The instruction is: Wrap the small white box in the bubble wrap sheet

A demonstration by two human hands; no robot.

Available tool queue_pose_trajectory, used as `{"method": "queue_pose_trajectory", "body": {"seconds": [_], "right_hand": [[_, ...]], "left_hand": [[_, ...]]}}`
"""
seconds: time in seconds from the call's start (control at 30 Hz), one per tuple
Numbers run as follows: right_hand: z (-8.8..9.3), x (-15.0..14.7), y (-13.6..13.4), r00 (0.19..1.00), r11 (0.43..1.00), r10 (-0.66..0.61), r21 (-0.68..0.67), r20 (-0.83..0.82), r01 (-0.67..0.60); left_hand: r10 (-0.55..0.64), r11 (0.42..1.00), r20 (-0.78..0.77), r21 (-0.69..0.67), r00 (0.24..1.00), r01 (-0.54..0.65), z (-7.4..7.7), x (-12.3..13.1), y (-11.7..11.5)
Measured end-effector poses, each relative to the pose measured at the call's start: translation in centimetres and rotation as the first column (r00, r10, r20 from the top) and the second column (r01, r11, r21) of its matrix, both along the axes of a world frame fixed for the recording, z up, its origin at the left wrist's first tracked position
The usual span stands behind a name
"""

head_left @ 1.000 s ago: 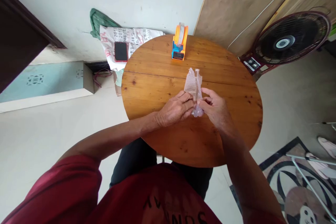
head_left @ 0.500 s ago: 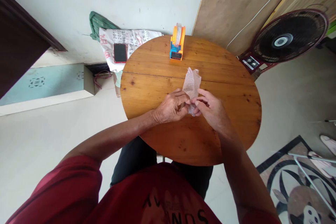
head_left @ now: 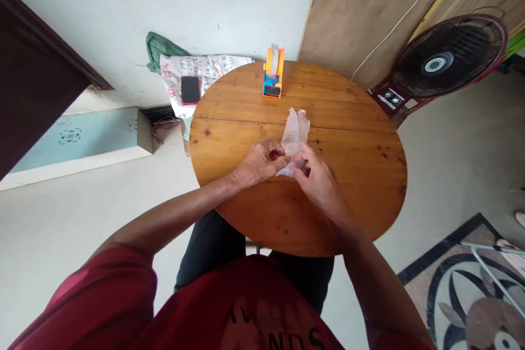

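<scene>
A strip of crumpled, translucent bubble wrap [head_left: 294, 134] lies near the middle of the round wooden table [head_left: 246, 224]. My left hand [head_left: 262, 163] pinches its left side between thumb and fingers. On the opposite edge, my right hand [head_left: 315, 172] has its fingers curled around the wrap close to the left fingertips. The lower end of the wrap shows between both hands, and part of it is covered by my fingers. Whether anything is inside the wrap cannot be made out.
An orange and blue tape dispenser [head_left: 273, 74] stands at the table's far edge. Left of the table, a phone [head_left: 190, 89] rests on a printed white sack [head_left: 172, 68] beside a green bag [head_left: 162, 49]. A large fan [head_left: 435, 65] stands at the right.
Both hands have shifted slightly, with the left fingers now less bunched. The wrap's lower end has swung a little left. The camera view has also moved slightly.
</scene>
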State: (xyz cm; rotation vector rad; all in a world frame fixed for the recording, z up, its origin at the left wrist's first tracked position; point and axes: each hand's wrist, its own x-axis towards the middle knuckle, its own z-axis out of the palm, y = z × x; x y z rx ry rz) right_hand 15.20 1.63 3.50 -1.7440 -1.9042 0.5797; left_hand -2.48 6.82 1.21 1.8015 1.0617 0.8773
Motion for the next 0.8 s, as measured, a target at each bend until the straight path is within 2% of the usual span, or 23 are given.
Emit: {"method": "queue_pose_trajectory", "body": {"seconds": [0.07, 0.17, 0.3, 0.5, 0.7, 0.8], "right_hand": [[0.2, 0.0, 0.0, 0.999, 1.000, -0.017, -0.004, 0.035, 0.017], [0.2, 0.1, 0.2, 0.999, 1.000, -0.018, -0.001, 0.044, 0.018], [-0.4, 0.8, 0.6, 0.999, 1.000, 0.019, 0.015, -0.048, -0.018], [-1.4, 2.0, 0.9, 0.948, 0.994, 0.107, 0.030, -0.299, -0.102], [-0.5, 2.4, -1.3, 0.953, 0.989, 0.123, -0.044, -0.275, -0.141], [0.1, 2.6, -1.7, 0.963, 0.982, 0.166, -0.050, -0.212, -0.181]], "left_hand": [[0.008, 0.985, -0.146, -0.167, 0.989, -0.033, 1.0, 0.0, 0.1], [-0.055, 0.945, -0.331, -0.322, 0.942, -0.058, 3.0, 0.4, 0.3], [-0.162, 0.865, -0.361, -0.499, 0.918, -0.044, 4.5, 1.4, 0.4], [-0.113, 0.829, -0.290, -0.555, 0.950, -0.071, 3.9, 2.1, 0.1], [-0.075, 0.827, -0.200, -0.560, 0.977, -0.051, 3.1, 2.1, -2.4], [-0.090, 0.822, -0.172, -0.569, 0.981, -0.025, 2.7, 1.8, -3.1]]}}
